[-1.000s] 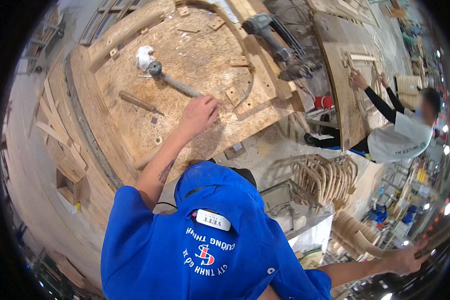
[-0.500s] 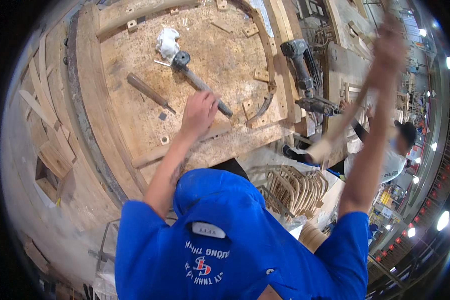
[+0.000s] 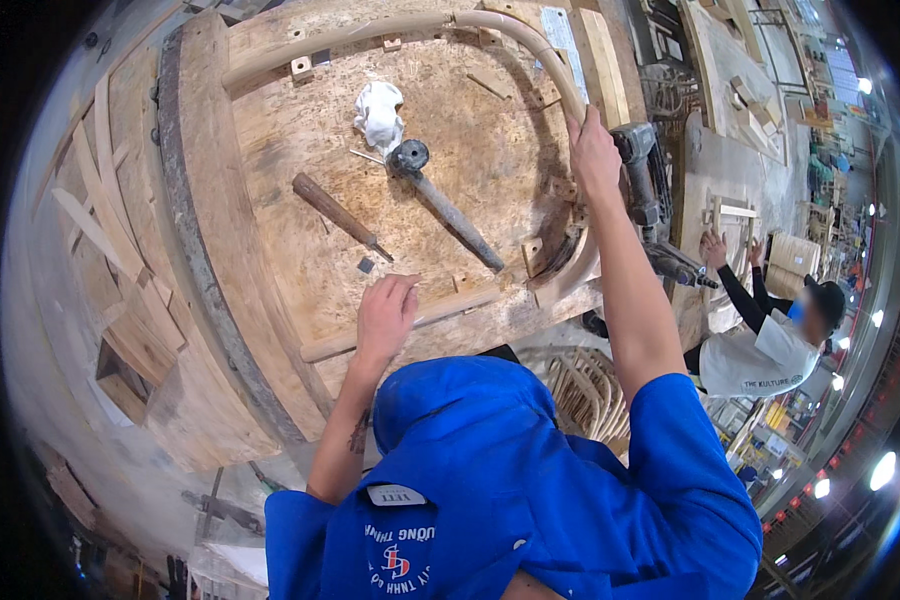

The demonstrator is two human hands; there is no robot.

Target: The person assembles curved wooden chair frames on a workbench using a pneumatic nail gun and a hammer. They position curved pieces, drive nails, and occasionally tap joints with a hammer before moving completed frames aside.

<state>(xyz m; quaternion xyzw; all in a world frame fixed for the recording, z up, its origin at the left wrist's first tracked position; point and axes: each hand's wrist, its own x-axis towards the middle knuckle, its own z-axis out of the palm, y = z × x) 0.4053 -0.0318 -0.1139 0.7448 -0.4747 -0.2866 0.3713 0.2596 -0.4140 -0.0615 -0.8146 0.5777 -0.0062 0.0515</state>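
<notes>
While the head view bends every straight edge toward its rim, it shows the bent wooden strip (image 3: pixel 530 45) plainly: a pale, smooth, rounded length of wood that runs along the far edge of the chipboard worktop (image 3: pixel 270 250), curves hard at the far right corner and comes down the right side, seated against small wooden blocks (image 3: pixel 303 66) fixed to the board. The right hand (image 3: pixel 595 155) is raised on the strip's right-hand run, fingers closed over it, though the hand covers the wood there and I cannot tell how tightly it grips. The left hand (image 3: pixel 385 315) lies open and flat, palm down, on the near part of the worktop, holding nothing, its fingertips just beside a straight wooden batten (image 3: pixel 415 320) that runs along the near edge. Between the two hands lie a hammer (image 3: pixel 440 205) with a dark head and long dull handle, slanting toward the near right, and a wooden-handled chisel (image 3: pixel 340 215) roughly parallel to it on the left. A crumpled white rag (image 3: pixel 380 112) sits touching the hammer's head. Just right of the strip a dark power tool (image 3: pixel 645 190) rests at the bench edge, close to the right forearm. The person's own blue shirt (image 3: pixel 530 500) fills the lower frame and hides the near bench edge. Well apart on the right, another person (image 3: pixel 770 350) in a white shirt reaches toward a wooden frame (image 3: pixel 735 225).
</notes>
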